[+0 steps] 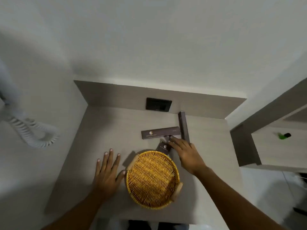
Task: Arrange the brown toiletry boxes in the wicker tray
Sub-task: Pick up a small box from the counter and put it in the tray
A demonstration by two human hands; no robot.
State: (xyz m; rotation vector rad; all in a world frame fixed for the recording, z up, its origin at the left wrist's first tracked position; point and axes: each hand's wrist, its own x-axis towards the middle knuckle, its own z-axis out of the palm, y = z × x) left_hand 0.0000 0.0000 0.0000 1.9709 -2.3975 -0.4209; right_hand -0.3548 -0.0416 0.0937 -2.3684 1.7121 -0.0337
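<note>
A round wicker tray [152,203] with two wooden handles sits on the grey counter, with nothing in it. Behind it lie three brown toiletry boxes: a long one [159,132] lying crosswise, a narrow one [183,126] pointing away from me, and a small one [163,147] at the tray's far rim. My right hand [186,153] rests on the small box, fingers over its right end; the grip itself is hidden. My left hand [106,171] lies flat and spread on the counter, its thumb touching the tray's left rim.
A black wall socket [158,104] sits in the counter's back panel. A white coiled cord [33,131] hangs on the left wall. To the right stands a shelf unit [265,146] holding a green item [283,135]. The counter's front edge is near my body.
</note>
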